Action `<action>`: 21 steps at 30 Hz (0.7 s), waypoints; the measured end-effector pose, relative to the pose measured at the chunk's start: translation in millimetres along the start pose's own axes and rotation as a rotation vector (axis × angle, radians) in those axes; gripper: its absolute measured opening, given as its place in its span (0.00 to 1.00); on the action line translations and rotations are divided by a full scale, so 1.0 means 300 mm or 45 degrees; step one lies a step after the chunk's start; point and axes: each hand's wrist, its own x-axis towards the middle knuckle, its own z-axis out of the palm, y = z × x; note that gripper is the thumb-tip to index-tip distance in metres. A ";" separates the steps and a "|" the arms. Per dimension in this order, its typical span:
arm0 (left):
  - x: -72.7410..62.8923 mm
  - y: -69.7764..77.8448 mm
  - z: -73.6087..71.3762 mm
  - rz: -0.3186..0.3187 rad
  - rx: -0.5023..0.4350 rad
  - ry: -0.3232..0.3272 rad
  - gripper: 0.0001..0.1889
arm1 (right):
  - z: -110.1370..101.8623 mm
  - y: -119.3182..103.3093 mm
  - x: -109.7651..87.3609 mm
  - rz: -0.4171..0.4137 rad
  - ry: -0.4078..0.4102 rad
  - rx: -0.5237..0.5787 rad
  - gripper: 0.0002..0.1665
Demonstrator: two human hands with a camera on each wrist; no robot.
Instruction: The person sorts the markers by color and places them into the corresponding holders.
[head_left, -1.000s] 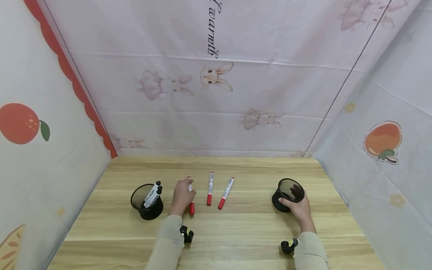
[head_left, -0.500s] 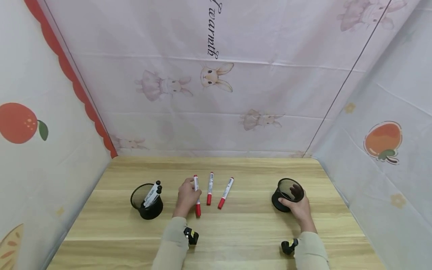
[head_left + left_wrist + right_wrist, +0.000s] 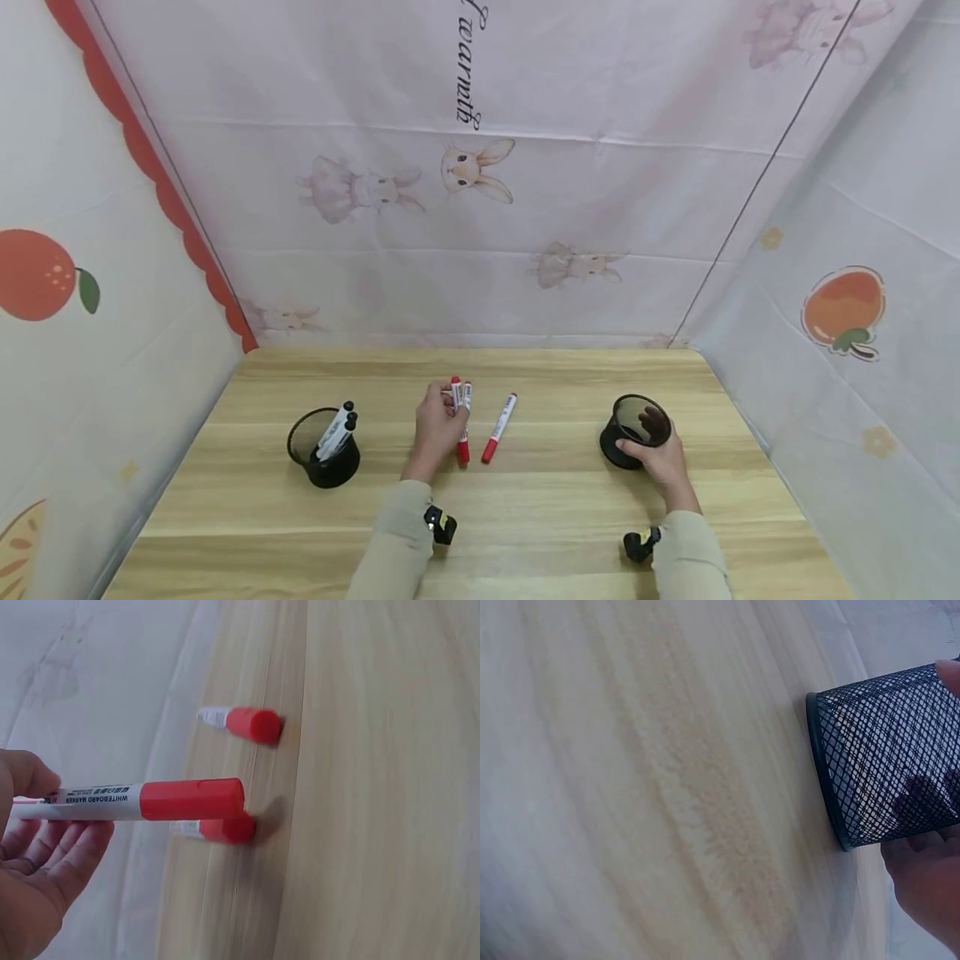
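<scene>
Head view, and the left hand (image 3: 438, 428) pinches a marker (image 3: 124, 803) between thumb and fingers (image 3: 79, 859), red cap (image 3: 191, 799) jutting clear! Just right of those fingers, two more markers (image 3: 500, 427) lie on the counter (image 3: 540, 533) (one partly hidden behind the held one). Well to the right, the right hand (image 3: 665, 468) curls its fingers round a mesh cup (image 3: 881, 750); left of the left fingers stands a second cup (image 3: 333, 472) with black-ended pens (image 3: 334, 435) leaning inside.

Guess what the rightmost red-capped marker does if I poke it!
The rightmost marker might roll, as its cap and barrel look round. It would probably stay stiff, since it looks like a straight tube. It's likely light: the left hand holds a matching marker alone.
</scene>
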 end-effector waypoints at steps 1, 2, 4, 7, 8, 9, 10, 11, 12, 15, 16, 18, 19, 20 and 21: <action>-0.002 0.004 0.002 0.030 -0.018 0.005 0.20 | 0.001 -0.001 0.000 0.003 -0.004 0.002 0.53; -0.005 0.009 0.004 0.061 -0.035 0.005 0.19 | 0.003 -0.002 0.001 0.007 -0.007 0.005 0.53; -0.011 0.020 0.007 0.107 -0.062 0.005 0.18 | 0.005 -0.004 0.003 0.002 -0.002 0.007 0.53; -0.017 0.034 0.016 0.193 -0.108 0.019 0.16 | 0.006 -0.007 0.007 0.004 0.008 0.002 0.52; -0.019 0.038 0.019 0.228 -0.121 0.027 0.15 | 0.006 -0.007 0.008 0.004 0.009 0.001 0.52; -0.020 0.040 0.025 0.261 -0.124 0.036 0.14 | 0.005 -0.007 0.010 0.005 0.010 0.003 0.52; -0.021 0.043 0.029 0.294 -0.122 0.048 0.14 | 0.005 -0.008 0.010 0.007 0.011 0.004 0.52; -0.022 0.046 0.034 0.318 -0.123 0.058 0.14 | 0.005 -0.009 0.011 0.011 0.009 0.005 0.52; -0.024 0.049 0.038 0.342 -0.125 0.065 0.14 | 0.005 -0.010 0.011 0.013 0.007 0.007 0.52; -0.026 0.058 0.053 0.326 -0.149 0.058 0.13 | 0.005 -0.011 0.009 0.022 0.001 0.020 0.53; -0.026 0.062 0.057 0.306 -0.172 0.047 0.13 | 0.005 -0.012 0.007 0.025 0.000 0.024 0.53; -0.028 0.071 0.064 0.256 -0.225 0.022 0.13 | 0.004 -0.012 0.004 0.030 -0.008 0.034 0.53; -0.028 0.074 0.068 0.224 -0.244 0.008 0.13 | 0.003 -0.012 0.002 0.031 -0.013 0.038 0.53; -0.030 0.079 0.071 0.204 -0.263 -0.007 0.12 | 0.002 -0.012 0.000 0.032 -0.015 0.043 0.52; -0.032 0.082 0.074 0.187 -0.277 -0.022 0.12 | 0.000 -0.012 -0.002 0.032 -0.017 0.039 0.52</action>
